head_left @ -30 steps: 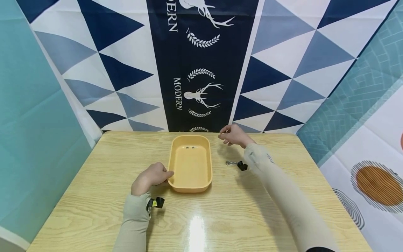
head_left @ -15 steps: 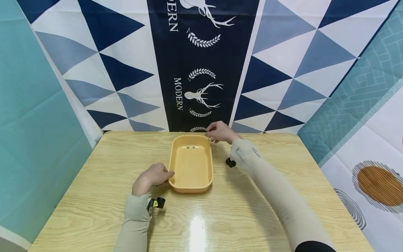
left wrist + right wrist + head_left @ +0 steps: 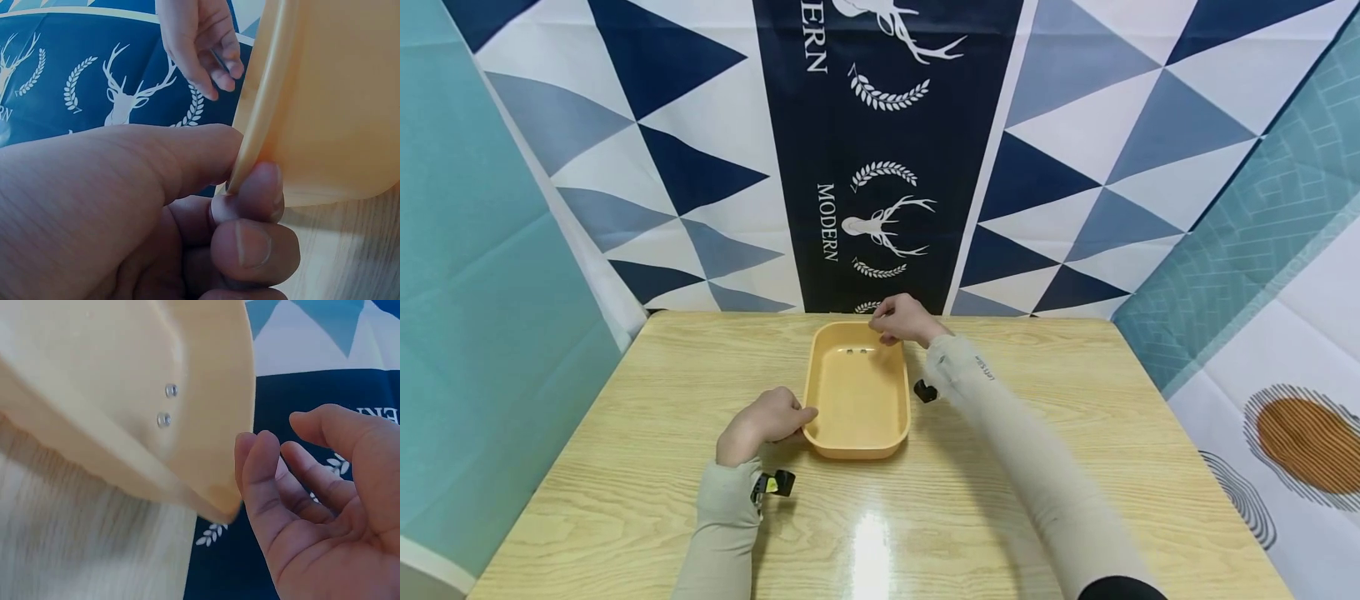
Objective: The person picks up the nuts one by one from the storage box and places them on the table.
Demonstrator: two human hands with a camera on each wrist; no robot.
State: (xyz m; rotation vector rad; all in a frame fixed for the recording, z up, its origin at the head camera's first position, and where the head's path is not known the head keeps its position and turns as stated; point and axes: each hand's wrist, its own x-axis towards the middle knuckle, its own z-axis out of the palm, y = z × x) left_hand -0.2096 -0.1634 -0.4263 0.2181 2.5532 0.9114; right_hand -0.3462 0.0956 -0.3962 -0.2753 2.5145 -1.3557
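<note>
A yellow plastic tray (image 3: 854, 454) lies on the wooden table. My left hand (image 3: 767, 417) pinches its near left rim between thumb and fingers; the left wrist view shows that grip on the tray wall (image 3: 331, 112) up close. Two tiny silvery pieces (image 3: 167, 405) sit apart from each other inside the tray, toward the far end; their kind is too small to tell. Over the tray's far right corner hovers my right hand (image 3: 906, 321), its fingers loosely bent. In the right wrist view, nothing shows between the thumb and fingers of that hand (image 3: 325, 494).
A patterned cloth (image 3: 872, 150) with deer and triangles hangs behind the table's far edge. Teal sheeting (image 3: 490, 292) hangs on the left. Wooden tabletop (image 3: 1037, 467) extends around the tray. A small black camera (image 3: 926, 391) hangs below the right wrist.
My right hand has moved left from beside the tray to above its far right corner. The left hand and the tray stay where they were.
</note>
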